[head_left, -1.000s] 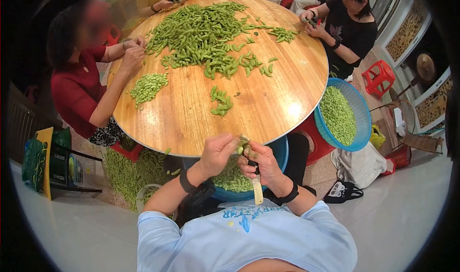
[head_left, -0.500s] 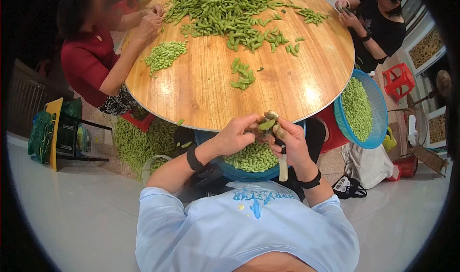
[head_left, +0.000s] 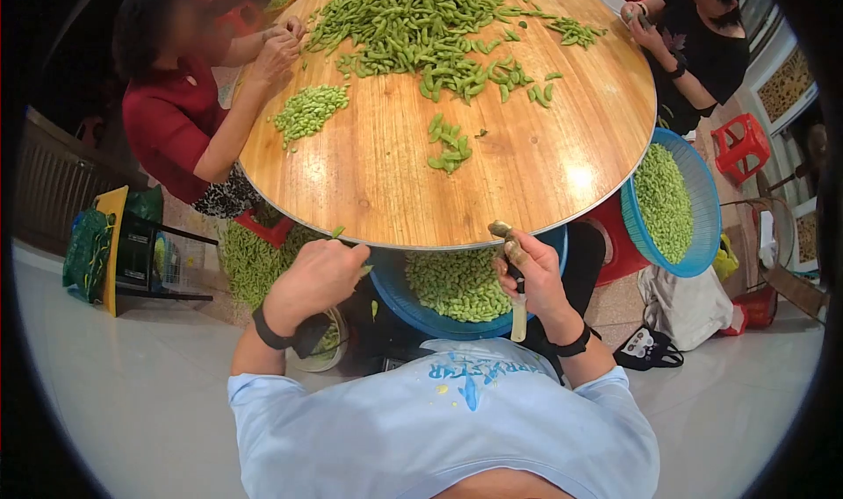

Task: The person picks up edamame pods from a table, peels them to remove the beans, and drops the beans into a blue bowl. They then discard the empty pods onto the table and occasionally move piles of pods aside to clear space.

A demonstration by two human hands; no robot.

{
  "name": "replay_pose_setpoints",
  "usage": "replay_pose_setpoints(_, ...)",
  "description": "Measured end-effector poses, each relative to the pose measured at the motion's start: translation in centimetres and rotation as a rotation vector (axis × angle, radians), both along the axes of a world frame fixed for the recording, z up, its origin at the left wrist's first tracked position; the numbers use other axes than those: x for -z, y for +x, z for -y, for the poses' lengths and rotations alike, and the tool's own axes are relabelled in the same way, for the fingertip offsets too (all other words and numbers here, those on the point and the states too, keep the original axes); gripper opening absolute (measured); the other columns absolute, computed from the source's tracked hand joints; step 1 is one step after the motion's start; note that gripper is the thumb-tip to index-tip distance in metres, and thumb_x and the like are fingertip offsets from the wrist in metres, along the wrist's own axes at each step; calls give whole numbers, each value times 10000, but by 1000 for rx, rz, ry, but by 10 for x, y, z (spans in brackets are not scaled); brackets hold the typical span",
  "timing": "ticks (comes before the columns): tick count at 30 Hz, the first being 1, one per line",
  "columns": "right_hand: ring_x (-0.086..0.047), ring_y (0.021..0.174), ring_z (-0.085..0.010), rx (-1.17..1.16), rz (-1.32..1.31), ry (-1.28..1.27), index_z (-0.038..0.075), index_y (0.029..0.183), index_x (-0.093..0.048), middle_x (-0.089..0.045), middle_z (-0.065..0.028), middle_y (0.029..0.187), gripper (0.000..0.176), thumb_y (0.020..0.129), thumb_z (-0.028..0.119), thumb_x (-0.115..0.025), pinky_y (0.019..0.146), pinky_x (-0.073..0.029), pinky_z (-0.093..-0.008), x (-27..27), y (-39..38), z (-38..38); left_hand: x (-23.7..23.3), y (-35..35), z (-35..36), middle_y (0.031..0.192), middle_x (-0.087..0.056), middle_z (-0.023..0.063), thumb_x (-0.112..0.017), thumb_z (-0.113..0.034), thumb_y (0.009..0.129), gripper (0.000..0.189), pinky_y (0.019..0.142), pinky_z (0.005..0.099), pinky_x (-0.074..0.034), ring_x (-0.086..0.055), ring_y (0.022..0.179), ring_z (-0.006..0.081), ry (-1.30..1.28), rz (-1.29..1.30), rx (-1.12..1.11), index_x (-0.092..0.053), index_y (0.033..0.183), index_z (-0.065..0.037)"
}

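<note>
My left hand [head_left: 318, 281] is over the left side of the blue basin, seen from the back with its fingers curled. A bit of green bean pod [head_left: 365, 271] shows at its fingertips; the fingers' undersides are hidden. Below it, a small green pod piece [head_left: 374, 308] shows against the dark background. My right hand [head_left: 534, 271] grips a small knife-like tool [head_left: 519, 317], black in the middle and pale at its lower end. Brownish coverings or stains mark its thumb and finger. Between my hands sits the blue basin [head_left: 399, 310] of shelled green beans [head_left: 461, 284].
A round wooden table [head_left: 369, 174] bears a heap of pods [head_left: 404, 25], with a small cluster [head_left: 450, 143] nearer me. Shelled beans [head_left: 309, 111] lie by a person in red. Another blue basket [head_left: 705, 209] stands right. A bucket [head_left: 338, 341] stands below my left wrist.
My left hand has parted from the right and moved left and down. The pod held between both hands is gone from there. My right hand keeps the tool, nearly in place.
</note>
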State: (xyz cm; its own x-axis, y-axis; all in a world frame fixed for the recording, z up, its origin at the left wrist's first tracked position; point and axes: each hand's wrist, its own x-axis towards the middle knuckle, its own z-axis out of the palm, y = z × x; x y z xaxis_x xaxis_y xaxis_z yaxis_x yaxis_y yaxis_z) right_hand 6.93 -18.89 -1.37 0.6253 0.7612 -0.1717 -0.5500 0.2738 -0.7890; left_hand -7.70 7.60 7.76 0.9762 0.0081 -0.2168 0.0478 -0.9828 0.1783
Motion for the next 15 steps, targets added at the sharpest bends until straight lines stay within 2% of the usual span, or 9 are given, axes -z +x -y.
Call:
replay_pose_setpoints(3,-418,468,-56,-12,181,-51,-8,1244,-505,-528,-26,715,302,986,130,-431,405,-316,-195,6,-1,-2,-12,15,-11,699,-584,188,-611,-207,830,178,628,470,-473,-597,731,387,119,-27,21,-573,837,-33)
replay_pose_setpoints(7,-418,472,-53,-50,230,-72,-8,1246,-503,-531,-27,717,305,988,138,-430,408,-319,-195,3,-5,-14,24,108,-31,759,-589,183,-578,-167,849,164,685,451,-474,-585,774,392,-119,512,-7,-599,853,-5)
replay_pose_setpoints(11,-418,477,-54,-53,203,-43,-1,1213,-515,-532,-32,722,279,991,144,-431,407,-315,-190,10,-7,-17,79,202,-45,813,-599,219,-589,-130,814,154,720,456,-480,-592,794,401,-128,612,-193,-624,835,19)
replay_pose_setpoints(15,-424,478,-59,3,184,-39,1,1202,-516,-525,-31,732,271,991,147,-430,404,-320,-190,11,0,-10,80,227,-35,832,-596,247,-604,-112,778,153,733,468,-480,-590,823,414,-211,498,-311,-621,813,36)
